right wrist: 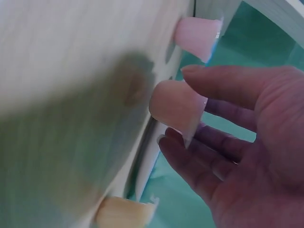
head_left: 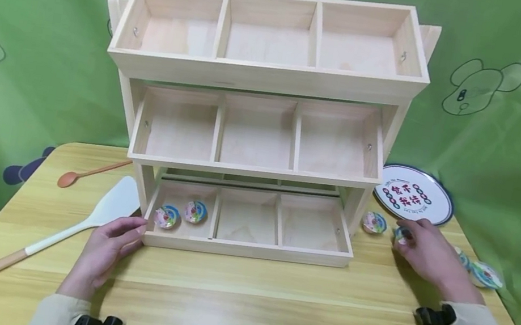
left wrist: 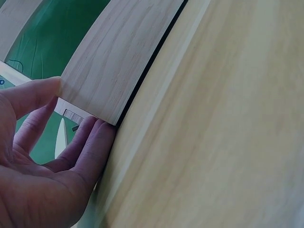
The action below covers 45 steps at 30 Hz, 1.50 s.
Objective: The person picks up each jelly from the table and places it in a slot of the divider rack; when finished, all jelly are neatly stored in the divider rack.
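Note:
A three-tier wooden rack (head_left: pixel 266 80) stands on the table, each tier split into three compartments. My left hand (head_left: pixel 110 251) holds the left front corner of its bottom tray (left wrist: pixel 123 52), fingertips against the tray's end. Two jelly cups with printed lids, one (head_left: pixel 166 217) beside another (head_left: pixel 195 212), sit in the bottom tray's left compartment. Right of the rack, my right hand (head_left: pixel 428 254) has thumb and fingers around a pale orange jelly cup (right wrist: pixel 173 104), thumb tip at its rim. A pink jelly cup (right wrist: pixel 197 38) and a yellowish one (right wrist: pixel 123 213) stand on either side.
A round plate (head_left: pixel 415 194) with red characters lies behind the right hand. More jelly cups, one (head_left: pixel 374 223) near the rack and one (head_left: pixel 486 275) by the right edge, sit on the table. On the left lie a white spatula (head_left: pixel 116 201) and an orange spoon (head_left: pixel 68 179). Green curtain surrounds the table.

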Each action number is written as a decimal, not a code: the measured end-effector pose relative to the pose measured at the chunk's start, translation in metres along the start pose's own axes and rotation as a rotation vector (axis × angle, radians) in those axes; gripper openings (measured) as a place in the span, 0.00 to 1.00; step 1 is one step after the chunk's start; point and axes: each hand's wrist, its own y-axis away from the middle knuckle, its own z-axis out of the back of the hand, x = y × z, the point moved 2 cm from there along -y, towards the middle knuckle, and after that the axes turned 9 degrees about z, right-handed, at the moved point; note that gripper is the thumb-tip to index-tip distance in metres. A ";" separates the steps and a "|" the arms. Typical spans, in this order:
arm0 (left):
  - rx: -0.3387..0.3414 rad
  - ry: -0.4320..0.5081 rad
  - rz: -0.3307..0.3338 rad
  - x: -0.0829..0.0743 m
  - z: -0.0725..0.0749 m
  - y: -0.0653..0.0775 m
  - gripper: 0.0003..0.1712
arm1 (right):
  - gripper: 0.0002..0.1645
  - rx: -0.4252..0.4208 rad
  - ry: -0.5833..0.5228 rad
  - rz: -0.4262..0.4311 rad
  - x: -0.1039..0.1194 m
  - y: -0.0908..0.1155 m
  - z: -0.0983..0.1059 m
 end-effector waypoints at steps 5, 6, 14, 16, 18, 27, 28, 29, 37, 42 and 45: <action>-0.001 0.007 0.000 -0.001 0.000 0.000 0.09 | 0.32 -0.032 -0.012 0.023 0.005 0.006 0.003; 0.001 0.011 0.000 -0.001 0.001 0.001 0.08 | 0.32 -0.039 -0.012 0.030 0.006 0.006 0.003; 0.001 -0.003 -0.001 0.000 0.001 -0.001 0.09 | 0.33 -0.065 -0.022 0.066 0.022 0.014 0.011; 0.002 -0.009 -0.004 0.001 0.001 -0.001 0.09 | 0.33 -0.069 -0.031 0.069 0.027 0.016 0.013; 0.002 -0.010 -0.006 0.001 0.001 -0.001 0.09 | 0.33 -0.071 -0.040 0.075 0.032 0.018 0.016; 0.004 -0.006 -0.011 0.000 0.000 -0.001 0.09 | 0.32 -0.080 -0.026 0.131 0.058 0.025 0.028; 0.005 -0.005 -0.013 0.000 0.000 -0.001 0.09 | 0.32 -0.081 -0.019 0.141 0.062 0.025 0.029; 0.003 -0.001 -0.012 0.000 0.001 -0.001 0.09 | 0.32 -0.084 -0.016 0.152 0.065 0.026 0.030; -0.004 0.008 0.005 0.000 0.001 -0.001 0.08 | 0.30 -0.152 0.029 0.286 0.092 0.025 0.033; -0.001 0.012 0.001 0.000 0.001 0.000 0.08 | 0.28 -0.163 0.028 0.346 0.107 0.021 0.031; -0.002 0.010 -0.004 0.000 0.000 0.000 0.07 | 0.29 -0.130 0.005 0.356 0.114 0.017 0.030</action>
